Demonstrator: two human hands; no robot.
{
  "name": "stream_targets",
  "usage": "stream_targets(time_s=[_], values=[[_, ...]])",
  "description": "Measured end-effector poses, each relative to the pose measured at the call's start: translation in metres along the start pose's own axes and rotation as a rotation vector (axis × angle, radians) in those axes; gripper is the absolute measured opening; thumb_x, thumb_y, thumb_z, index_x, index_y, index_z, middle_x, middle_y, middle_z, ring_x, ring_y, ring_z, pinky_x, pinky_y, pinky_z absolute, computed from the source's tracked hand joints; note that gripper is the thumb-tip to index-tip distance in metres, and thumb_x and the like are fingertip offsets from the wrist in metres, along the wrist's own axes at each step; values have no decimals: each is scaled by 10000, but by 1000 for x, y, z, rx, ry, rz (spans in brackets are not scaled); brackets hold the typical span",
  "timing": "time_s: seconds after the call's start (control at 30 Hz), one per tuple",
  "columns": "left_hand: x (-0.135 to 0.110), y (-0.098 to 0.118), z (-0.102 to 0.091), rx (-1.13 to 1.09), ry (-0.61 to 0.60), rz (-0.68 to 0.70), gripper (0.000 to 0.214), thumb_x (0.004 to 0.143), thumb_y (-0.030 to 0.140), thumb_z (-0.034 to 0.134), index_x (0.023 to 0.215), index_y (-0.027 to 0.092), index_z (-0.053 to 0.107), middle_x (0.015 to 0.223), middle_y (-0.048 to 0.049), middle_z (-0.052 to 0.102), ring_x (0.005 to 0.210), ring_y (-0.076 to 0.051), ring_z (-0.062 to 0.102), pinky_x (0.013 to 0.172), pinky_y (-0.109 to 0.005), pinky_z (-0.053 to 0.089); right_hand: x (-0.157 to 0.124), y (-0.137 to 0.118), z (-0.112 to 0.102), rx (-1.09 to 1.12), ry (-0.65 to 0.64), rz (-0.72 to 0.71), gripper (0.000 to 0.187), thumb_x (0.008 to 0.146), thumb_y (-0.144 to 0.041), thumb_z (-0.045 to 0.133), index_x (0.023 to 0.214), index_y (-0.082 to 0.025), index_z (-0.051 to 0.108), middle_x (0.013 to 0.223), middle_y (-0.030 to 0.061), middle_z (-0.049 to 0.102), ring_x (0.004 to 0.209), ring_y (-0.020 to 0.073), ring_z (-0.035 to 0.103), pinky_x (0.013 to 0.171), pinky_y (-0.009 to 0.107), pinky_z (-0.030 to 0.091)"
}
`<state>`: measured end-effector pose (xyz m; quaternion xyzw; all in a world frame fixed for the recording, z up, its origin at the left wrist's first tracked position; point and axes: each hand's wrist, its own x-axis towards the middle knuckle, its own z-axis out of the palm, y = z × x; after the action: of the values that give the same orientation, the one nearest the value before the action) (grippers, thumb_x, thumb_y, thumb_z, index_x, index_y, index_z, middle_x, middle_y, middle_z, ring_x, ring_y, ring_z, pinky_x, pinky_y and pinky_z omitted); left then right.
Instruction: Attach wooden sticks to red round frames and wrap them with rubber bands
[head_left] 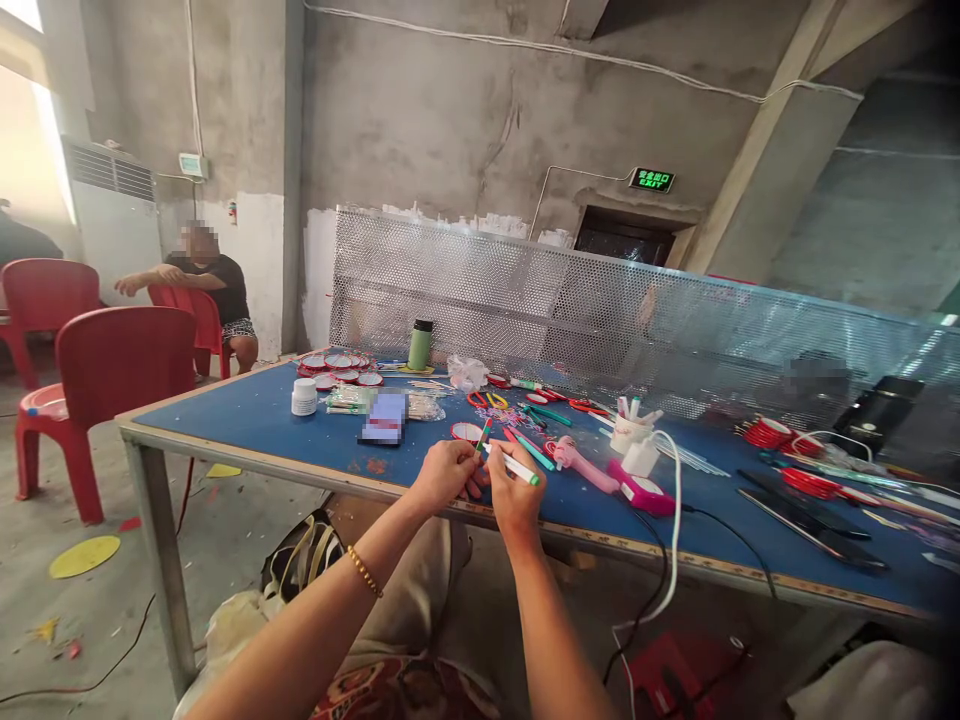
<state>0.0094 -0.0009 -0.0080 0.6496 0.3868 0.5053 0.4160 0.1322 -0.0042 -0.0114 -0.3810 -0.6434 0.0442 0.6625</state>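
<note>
At the near edge of the blue table (255,410), my left hand (442,474) is closed on a small thin stick (486,433) with a red upper end and a green part below. My right hand (517,502) grips a white marker (516,466) with a green end, held like a pen with its other end close to the stick. The marker's tip is too small to make out. Just beyond the hands lie a round red-rimmed piece (466,431) and red and teal pens (534,448). A pink balloon-like tool (577,462) is to the right.
A phone (385,418), white bottle (304,397), green flask (421,346) and red-rimmed discs (339,362) lie left and behind. A cup of markers (628,432), a magenta device (641,490) with cables and a dark phone (814,528) are right. A person (217,285) sits far left.
</note>
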Motion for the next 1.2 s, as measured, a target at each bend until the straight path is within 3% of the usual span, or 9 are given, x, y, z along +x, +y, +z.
stream_targets(time_s=[1.2], values=[[0, -2, 0, 40, -2, 8, 182, 838, 143, 460, 680, 150, 549, 638, -16, 688, 471, -87, 644, 391, -125, 438, -1, 2, 0, -16, -17, -6, 213, 890, -333, 550, 792, -178, 657, 673, 39, 684, 573, 161, 624, 536, 257, 505]])
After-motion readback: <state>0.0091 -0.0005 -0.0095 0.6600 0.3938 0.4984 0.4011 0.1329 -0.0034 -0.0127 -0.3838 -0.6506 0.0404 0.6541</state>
